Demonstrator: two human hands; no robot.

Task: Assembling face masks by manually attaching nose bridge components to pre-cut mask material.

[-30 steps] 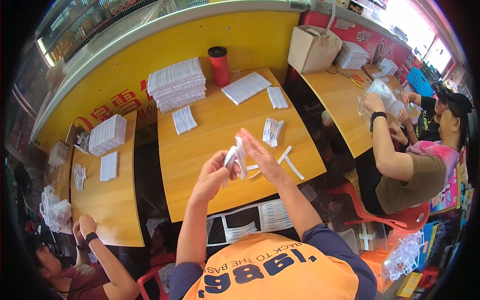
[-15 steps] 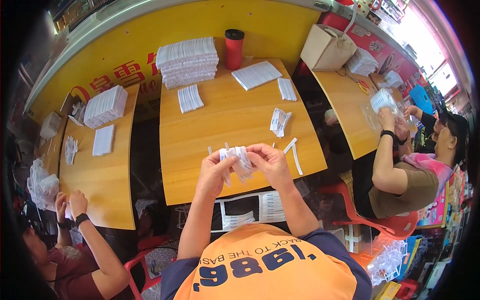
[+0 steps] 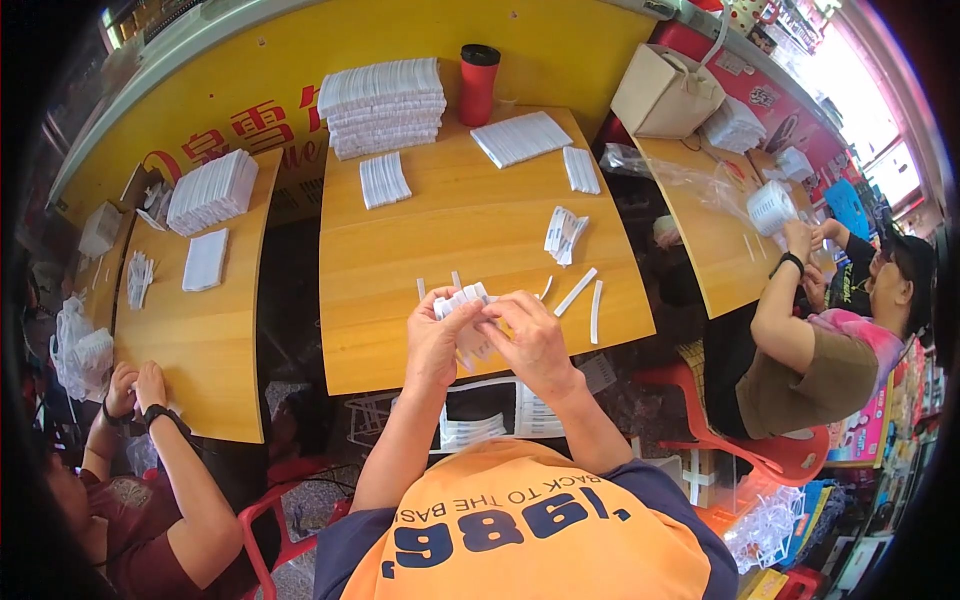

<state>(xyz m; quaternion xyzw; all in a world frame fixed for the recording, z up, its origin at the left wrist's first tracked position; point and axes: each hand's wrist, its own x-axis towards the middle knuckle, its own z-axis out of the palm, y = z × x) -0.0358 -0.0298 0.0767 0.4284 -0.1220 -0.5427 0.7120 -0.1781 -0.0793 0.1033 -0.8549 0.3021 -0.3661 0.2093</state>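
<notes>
A small bundle of white printed strips [image 3: 463,300] is held just over the table's near edge. My left hand [image 3: 436,338] is closed around the bundle, thumb on top. Fingers bent and pinched together, my right hand [image 3: 532,338] grips the right side of the same strips. Part of the bundle hangs below my fingers, and its lower end is partly hidden. Narrow white paper slips [image 3: 576,292] lie on the table to the right of my right hand. Beyond them rests a loose fan of printed strips [image 3: 566,237].
Tall stacks of white strips [image 3: 383,108] stand at the back of the wooden table [image 3: 400,240], beside a red tumbler [image 3: 478,85]. Flat bundles [image 3: 520,138] lie nearby. Printed sheets [image 3: 540,410] sit below the table edge. Two people work at the right table, another at the left.
My right hand has moved inward over the strips, which are now bunched more tightly. At right, clear plastic now stretches across the co-worker's table. The left co-worker's hands have moved lower.
</notes>
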